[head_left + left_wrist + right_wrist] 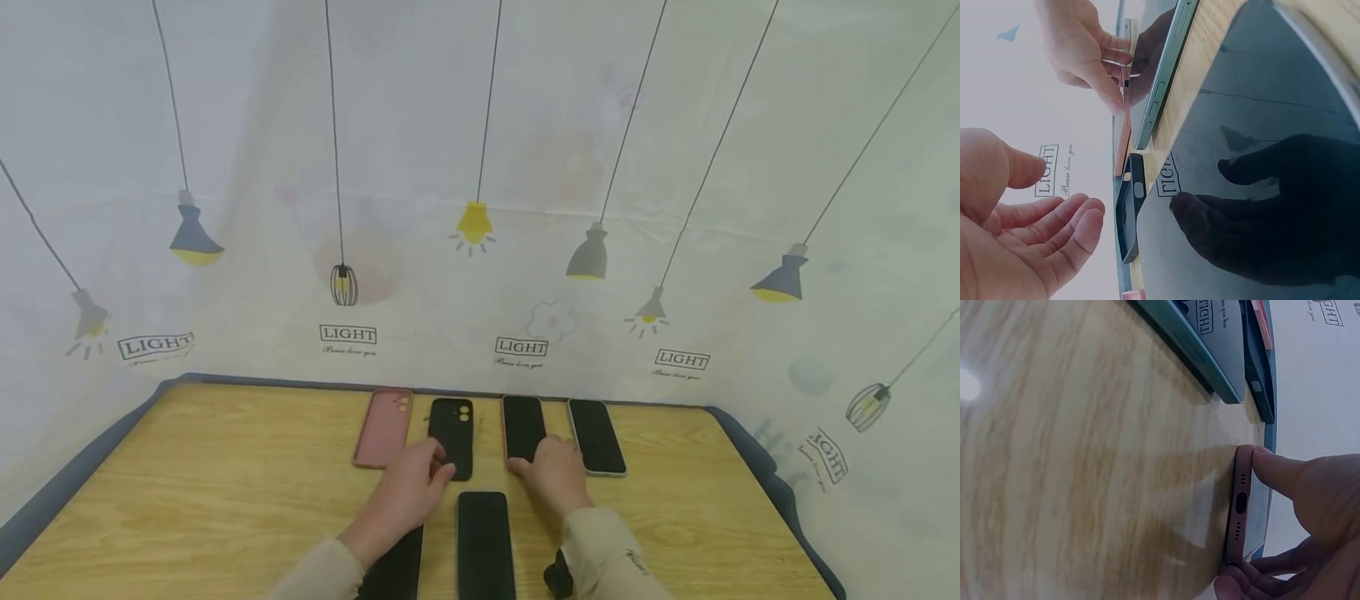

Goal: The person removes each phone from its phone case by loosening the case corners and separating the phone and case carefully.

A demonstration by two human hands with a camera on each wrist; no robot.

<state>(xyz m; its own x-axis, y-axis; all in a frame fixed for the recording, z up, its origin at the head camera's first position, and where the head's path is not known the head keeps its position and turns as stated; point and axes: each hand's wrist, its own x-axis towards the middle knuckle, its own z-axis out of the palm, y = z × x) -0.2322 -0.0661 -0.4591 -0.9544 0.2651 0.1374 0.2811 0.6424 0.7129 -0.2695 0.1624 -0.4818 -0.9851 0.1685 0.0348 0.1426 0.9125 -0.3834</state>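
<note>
My right hand (pixel 557 479) grips the lower end of a dark-screened phone in a pink case (pixel 522 425). In the right wrist view the thumb lies at one side of the pink case (pixel 1239 506) and the fingers at the other. My left hand (pixel 411 490) is beside an empty black phone case (pixel 453 421). The left wrist view shows that hand (pixel 1041 231) holding nothing, its fingers loosely bent, apart from the black case (pixel 1129 209). Left of the black case lies an empty pink phone case (pixel 381 429).
A light-edged phone (pixel 597 437) lies right of my right hand. Nearer me, a dark-screened phone (pixel 484 546) lies between my arms, and another phone (pixel 397 567) is partly under my left forearm. A white curtain with printed lamps borders the wooden table (pixel 187 483).
</note>
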